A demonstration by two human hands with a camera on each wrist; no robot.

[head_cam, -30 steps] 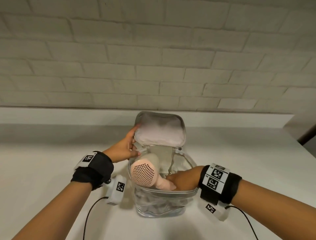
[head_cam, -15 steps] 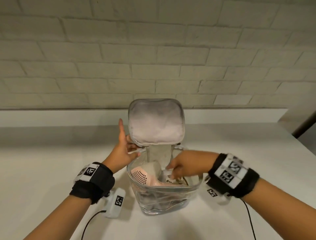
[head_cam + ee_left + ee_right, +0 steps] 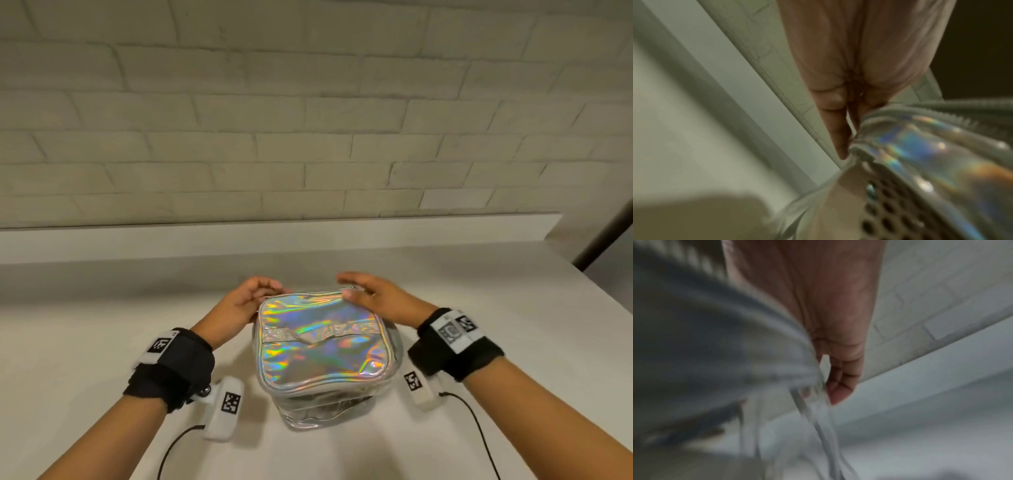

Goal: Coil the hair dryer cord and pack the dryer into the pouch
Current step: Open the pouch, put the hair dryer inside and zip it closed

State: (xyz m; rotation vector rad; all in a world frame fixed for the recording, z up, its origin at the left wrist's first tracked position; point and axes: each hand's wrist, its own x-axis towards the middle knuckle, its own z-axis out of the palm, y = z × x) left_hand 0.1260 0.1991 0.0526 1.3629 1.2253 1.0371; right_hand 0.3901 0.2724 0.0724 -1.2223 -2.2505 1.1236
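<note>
lid (image 3: 318, 337) now flipped down over the pouch (image 3: 325, 407); half a second ago it stood open with the dryer (image 3: 896, 211) visible inside. dryer now shows only through the clear side wall. left hand (image 3: 245, 303) curled at the back left corner, right hand (image 3: 373, 296) lying fairly flat on the back right edge; whether either pinches a zipper, cannot tell. packing looks done, zipping likely remains.

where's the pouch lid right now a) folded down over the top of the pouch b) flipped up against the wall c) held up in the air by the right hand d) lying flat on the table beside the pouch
a: the holographic lid lies down over the top of the pouch, with the left hand and right hand at its far corners.
</note>
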